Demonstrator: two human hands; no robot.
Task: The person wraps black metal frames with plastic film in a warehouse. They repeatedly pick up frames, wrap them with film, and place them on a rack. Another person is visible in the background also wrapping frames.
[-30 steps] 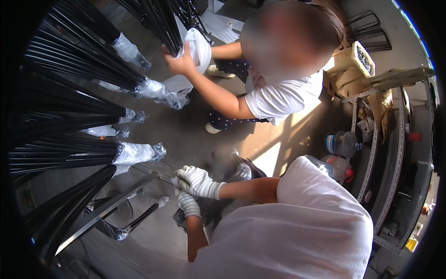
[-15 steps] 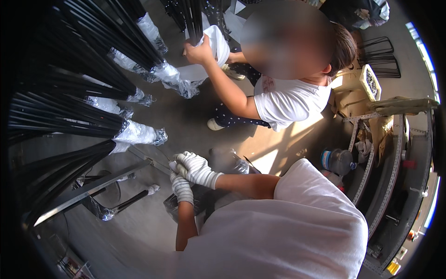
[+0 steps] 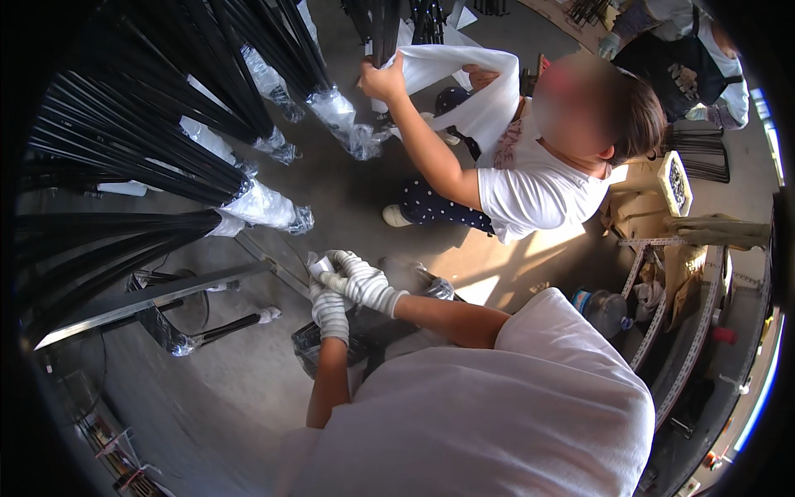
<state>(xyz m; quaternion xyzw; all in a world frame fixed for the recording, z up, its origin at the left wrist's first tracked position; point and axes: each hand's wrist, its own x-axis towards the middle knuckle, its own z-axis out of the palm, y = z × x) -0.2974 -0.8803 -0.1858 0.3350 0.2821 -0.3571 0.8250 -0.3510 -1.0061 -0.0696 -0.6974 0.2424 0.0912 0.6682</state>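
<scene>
While the left hand [image 3: 331, 311] and right hand [image 3: 360, 280] — both gloved — pinch a small white piece [image 3: 320, 267] between them just above the black crate [image 3: 319, 348], a slack grip could drop it — likely among the bagged rods [image 3: 261, 207] beyond the crate.

A grey concrete floor [image 3: 207, 389] carried everything. Bundles of black rods [image 3: 124, 157] stood on it at the left, their ends wrapped in clear plastic bags [image 3: 265, 207]. A long metal bar [image 3: 149, 300] lay near them. A black crate [image 3: 310, 348] sat by the worker's knees, and a plastic water bottle [image 3: 603, 308] stood at the right beside a metal rack [image 3: 687, 331].
</scene>
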